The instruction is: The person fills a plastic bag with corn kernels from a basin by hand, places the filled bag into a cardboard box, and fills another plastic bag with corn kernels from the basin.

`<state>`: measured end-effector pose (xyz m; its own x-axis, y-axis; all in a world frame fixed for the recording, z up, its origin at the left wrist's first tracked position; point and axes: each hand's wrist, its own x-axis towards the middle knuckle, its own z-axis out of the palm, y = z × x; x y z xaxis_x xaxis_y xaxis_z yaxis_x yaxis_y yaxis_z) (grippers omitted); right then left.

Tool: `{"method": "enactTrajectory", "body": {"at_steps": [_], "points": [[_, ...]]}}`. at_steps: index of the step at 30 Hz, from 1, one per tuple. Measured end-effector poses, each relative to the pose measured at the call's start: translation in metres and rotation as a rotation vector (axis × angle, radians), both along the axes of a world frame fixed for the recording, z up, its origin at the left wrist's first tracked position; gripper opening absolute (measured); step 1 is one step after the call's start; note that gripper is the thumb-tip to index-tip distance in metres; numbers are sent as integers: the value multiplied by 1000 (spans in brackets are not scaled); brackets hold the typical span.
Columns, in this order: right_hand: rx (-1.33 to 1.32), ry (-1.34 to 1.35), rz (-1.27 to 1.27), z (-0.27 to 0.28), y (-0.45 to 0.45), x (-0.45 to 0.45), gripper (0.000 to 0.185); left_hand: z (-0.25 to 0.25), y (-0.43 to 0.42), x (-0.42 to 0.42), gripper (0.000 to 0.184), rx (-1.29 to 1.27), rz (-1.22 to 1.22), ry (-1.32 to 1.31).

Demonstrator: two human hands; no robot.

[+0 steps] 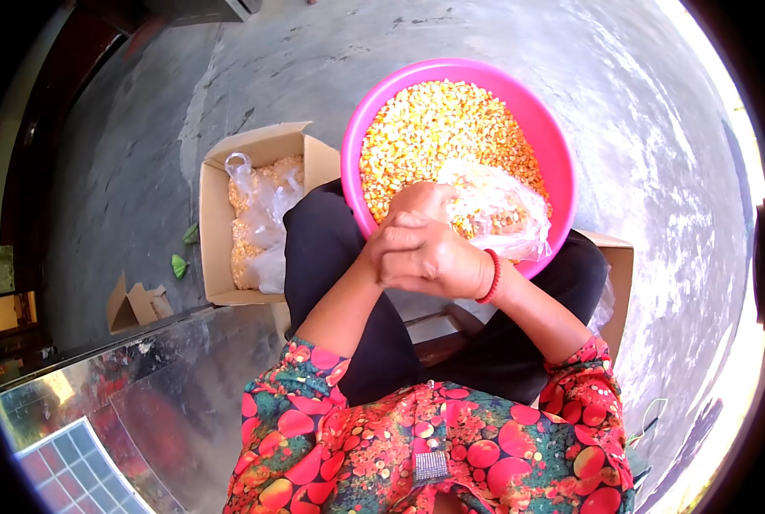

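A clear plastic bag [509, 206] lies over the near right part of a pink basin [562, 163] full of yellow corn kernels [442, 120]. My left hand [420, 202] is closed against the left edge of the bag, over the basin's near side. Just below it, my right hand [429, 255], with a red bracelet at the wrist, has its fingers curled and pressed against the left hand and wrist. Whatever lies inside the right hand's fingers is hidden. Kernels show through and around the bag.
Left of my legs stands an open cardboard box [213, 214] with pale corn cobs and a plastic bag [267, 214] in it. Another cardboard box [620, 283] is partly hidden by my right knee. Cardboard scraps [138, 304] and green pieces [179, 265] lie on the concrete floor [288, 68].
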<state>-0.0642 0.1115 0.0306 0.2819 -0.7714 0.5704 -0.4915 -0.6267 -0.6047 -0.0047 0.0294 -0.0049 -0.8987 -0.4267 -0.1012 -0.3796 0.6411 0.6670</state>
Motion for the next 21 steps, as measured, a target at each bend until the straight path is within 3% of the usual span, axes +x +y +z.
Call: {"method": "enactTrajectory", "body": {"at_steps": [1, 2, 3, 6, 7, 9, 11, 13, 17, 19, 21], "points": [[2, 4, -7, 3, 1, -7, 7, -5, -4, 1, 20, 2, -7, 4], [81, -78, -49, 8, 3, -17, 7, -20, -8, 3, 19, 63, -32, 381], [162, -161, -91, 10, 5, -27, 7, -23, -10, 4, 19, 92, -21, 425], [302, -395, -324, 4, 0, -71, 6, -15, -12, -3, 18, 107, 70, 216], [421, -329, -493, -3, -5, -91, 9, -8, -13, -3, 23, 60, 27, 96], [406, -39, -628, -20, -14, -132, 9, -10, -13, -6, 24, 91, 18, 135], [422, 330, -786, -57, -20, -172, 27, -6, -12, -6, 25, 105, -3, 71], [416, 389, -908, -74, -20, -184, 28, -5, -13, -6, 25, 100, -8, 59], [451, 419, -915, -103, -19, -181, 29, -3, -16, -6, 25, 95, -3, 79], [639, 493, -800, -115, -20, -175, 27, -5, -15, -4, 25, 114, 0, 47], [638, 484, -754, -115, -16, -177, 23, -12, -17, -3, 22, 106, 29, 152]]}}
